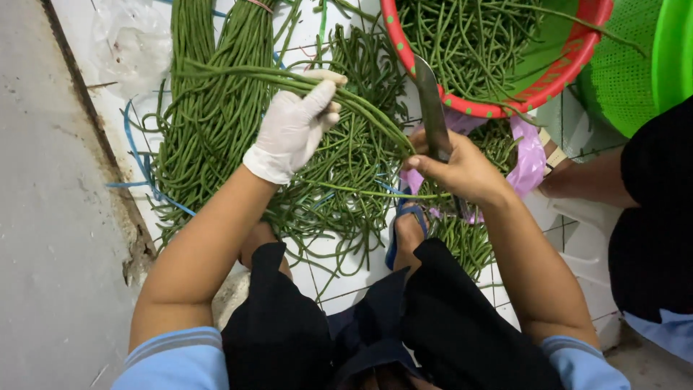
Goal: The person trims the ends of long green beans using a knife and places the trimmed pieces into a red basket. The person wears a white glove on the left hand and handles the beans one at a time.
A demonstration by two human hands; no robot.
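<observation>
Right now the left hand (292,130), in a white disposable glove, has its fingers clamped around a small bundle of long thin green beans (339,97). The bundle's long axis runs from upper left down to lower right, its cut ends reaching the right hand (462,170). That bare hand's fingers are closed on the handle of a broad steel knife (431,108), blade pointing up and crossing the bean ends. Behind the blade sits a red plastic basket (570,61) of cut beans; more uncut green beans (209,108) lie on the white tiled floor (570,238).
</observation>
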